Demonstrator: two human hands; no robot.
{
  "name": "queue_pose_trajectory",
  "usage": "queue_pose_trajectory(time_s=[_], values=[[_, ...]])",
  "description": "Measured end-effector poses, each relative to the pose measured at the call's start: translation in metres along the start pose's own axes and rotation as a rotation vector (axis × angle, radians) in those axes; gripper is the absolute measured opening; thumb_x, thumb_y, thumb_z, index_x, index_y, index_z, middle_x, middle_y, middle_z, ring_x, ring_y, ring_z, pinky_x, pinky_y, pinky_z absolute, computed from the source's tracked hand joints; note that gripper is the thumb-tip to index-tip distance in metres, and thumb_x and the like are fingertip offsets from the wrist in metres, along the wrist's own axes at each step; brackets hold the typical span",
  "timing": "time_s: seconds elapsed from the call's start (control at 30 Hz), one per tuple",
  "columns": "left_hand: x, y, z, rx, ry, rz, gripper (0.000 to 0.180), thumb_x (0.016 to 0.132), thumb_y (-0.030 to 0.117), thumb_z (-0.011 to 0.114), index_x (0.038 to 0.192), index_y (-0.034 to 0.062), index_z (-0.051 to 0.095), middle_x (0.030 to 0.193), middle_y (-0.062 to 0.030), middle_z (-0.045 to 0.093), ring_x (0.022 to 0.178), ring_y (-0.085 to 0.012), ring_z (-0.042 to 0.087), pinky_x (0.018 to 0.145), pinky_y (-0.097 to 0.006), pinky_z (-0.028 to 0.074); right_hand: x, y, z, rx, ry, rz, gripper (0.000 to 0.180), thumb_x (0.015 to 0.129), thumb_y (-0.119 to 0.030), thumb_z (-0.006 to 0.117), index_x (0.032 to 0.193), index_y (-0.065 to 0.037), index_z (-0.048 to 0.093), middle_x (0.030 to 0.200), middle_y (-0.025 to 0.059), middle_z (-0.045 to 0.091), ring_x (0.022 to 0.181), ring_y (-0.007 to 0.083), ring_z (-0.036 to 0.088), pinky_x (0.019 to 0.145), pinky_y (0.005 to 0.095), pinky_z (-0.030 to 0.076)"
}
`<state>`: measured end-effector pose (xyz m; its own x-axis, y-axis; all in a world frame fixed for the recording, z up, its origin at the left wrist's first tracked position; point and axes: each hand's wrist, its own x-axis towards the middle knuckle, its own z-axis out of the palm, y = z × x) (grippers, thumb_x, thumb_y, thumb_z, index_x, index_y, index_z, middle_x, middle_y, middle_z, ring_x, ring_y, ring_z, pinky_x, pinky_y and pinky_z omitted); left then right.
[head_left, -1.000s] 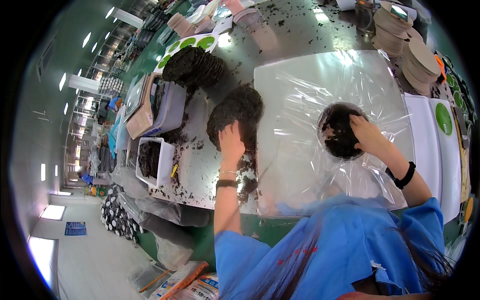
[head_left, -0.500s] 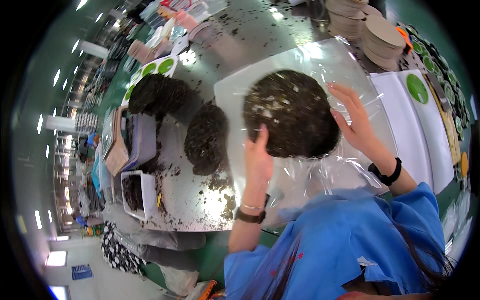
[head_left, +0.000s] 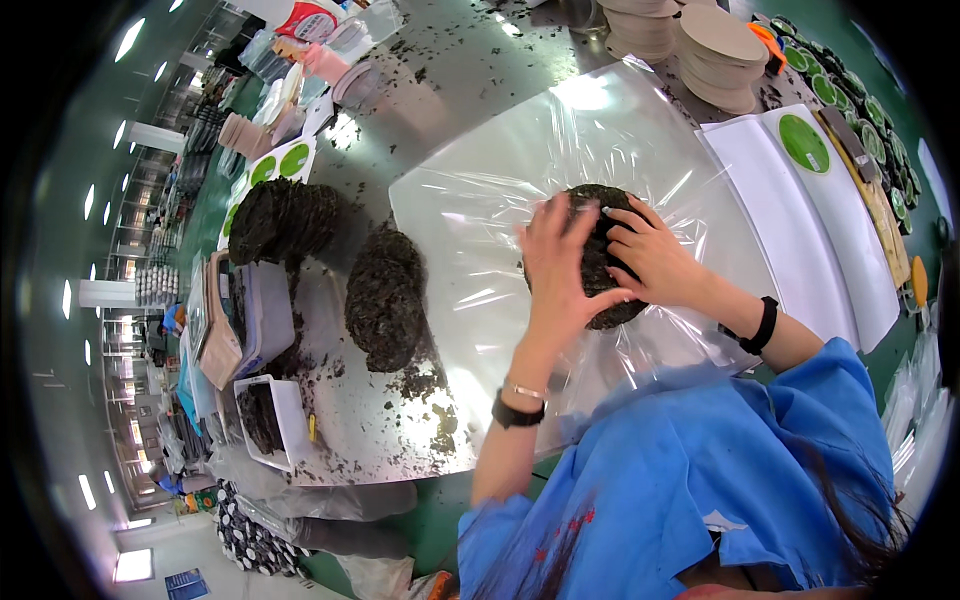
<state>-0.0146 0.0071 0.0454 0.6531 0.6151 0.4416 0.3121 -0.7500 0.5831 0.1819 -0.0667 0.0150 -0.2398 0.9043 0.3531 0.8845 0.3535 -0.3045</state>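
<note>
A round, dark cake of what looks like dried seaweed point(head_left: 598, 268) lies on a sheet of clear plastic film point(head_left: 470, 240). My left hand point(head_left: 558, 262) rests over its left side with the fingers spread. From the right, my right hand point(head_left: 650, 250) lies across its upper right part, fingers apart, its thumb side close to my left thumb. Both hands touch the top of the cake and cover much of it. Creases run outward through the film around it.
Left of the film sit another dark seaweed pile point(head_left: 385, 300) and a stack of dark rounds point(head_left: 283, 220). A white bin point(head_left: 292, 425) stands at the table's near left. Cardboard discs point(head_left: 725, 55) are stacked at the far right, beyond white sheets point(head_left: 765, 220) with a green round label.
The seaweed cake, larger in view and held at its sides before, now lies lower on the film. Both hands have moved inward from its edges onto its top.
</note>
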Motion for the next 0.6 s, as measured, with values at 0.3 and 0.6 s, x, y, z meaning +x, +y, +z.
queue_pose_trajectory(time_s=[0.3, 0.6], values=[[0.011, -0.032, 0.018, 0.127, -0.469, 0.128, 0.104, 0.079, 0.063, 0.076, 0.164, 0.0238, 0.030, 0.173, -0.0118, 0.017, 0.158, -0.0440, 0.006, 0.121, -0.069, -0.004, -0.046, 0.028, -0.040, 0.155, -0.075, -0.101, 0.049, 0.080, -0.004, 0.068, 0.128, -0.004, 0.063, 0.137, 0.0164, 0.059, 0.143, 0.0359, 0.045, 0.124, 0.0529, 0.030], [0.006, -0.051, 0.041, 0.309, -0.660, 0.100, 0.091, 0.090, 0.061, 0.067, 0.165, 0.0275, 0.027, 0.173, -0.0191, -0.004, 0.156, -0.0494, -0.010, 0.117, -0.074, -0.007, -0.026, -0.006, -0.026, -0.002, -0.189, 0.005, 0.028, 0.091, -0.020, 0.066, 0.106, 0.003, 0.069, 0.107, 0.0129, 0.066, 0.114, 0.0300, 0.060, 0.121, 0.0480, 0.035]])
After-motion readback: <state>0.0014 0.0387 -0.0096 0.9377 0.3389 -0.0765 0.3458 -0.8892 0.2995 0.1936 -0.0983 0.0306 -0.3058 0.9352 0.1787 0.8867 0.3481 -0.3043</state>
